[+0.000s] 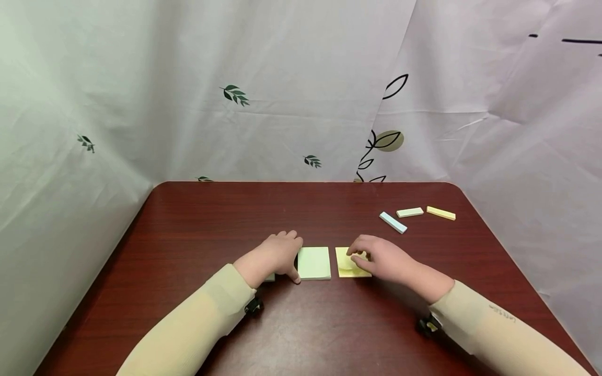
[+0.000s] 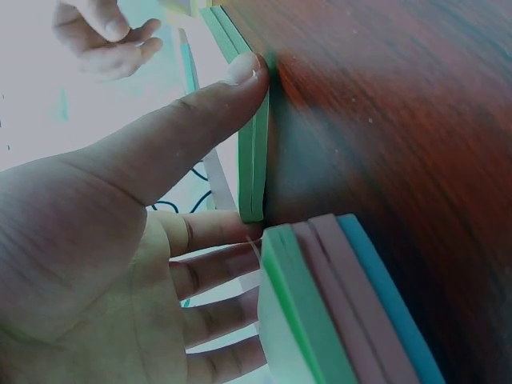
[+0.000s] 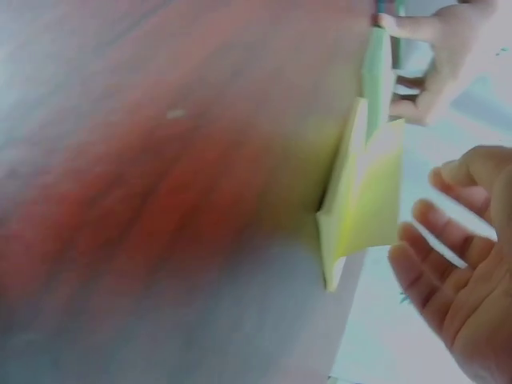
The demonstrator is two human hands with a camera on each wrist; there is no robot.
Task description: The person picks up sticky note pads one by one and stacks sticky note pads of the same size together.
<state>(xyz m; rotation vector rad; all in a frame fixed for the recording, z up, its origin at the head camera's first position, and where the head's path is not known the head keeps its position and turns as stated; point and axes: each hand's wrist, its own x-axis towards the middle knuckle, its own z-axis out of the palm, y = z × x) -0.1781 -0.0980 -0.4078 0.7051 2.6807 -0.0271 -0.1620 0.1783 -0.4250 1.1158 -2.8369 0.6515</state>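
A pale green sticky note pad (image 1: 314,263) lies flat in the middle of the table. At its left edge is my left hand (image 1: 279,253), fingers spread and fairly straight, the thumb touching the pad's side (image 2: 254,152) in the left wrist view. A stack of green, pink and blue pads (image 2: 320,296) stands by those fingers, mostly hidden in the head view. To the right lies a yellow sticky note pad (image 1: 345,272). Its top sheet (image 3: 380,196) is bent up. My right hand (image 1: 388,258) hovers over it with loosely bent fingers, apart from the sheet in the right wrist view.
Three narrow sticky note strips lie at the back right: a light blue one (image 1: 393,222), a pale green one (image 1: 409,212) and a yellow one (image 1: 441,213). The dark red-brown table (image 1: 305,334) meets hanging white cloth (image 1: 282,130) at its back and sides.
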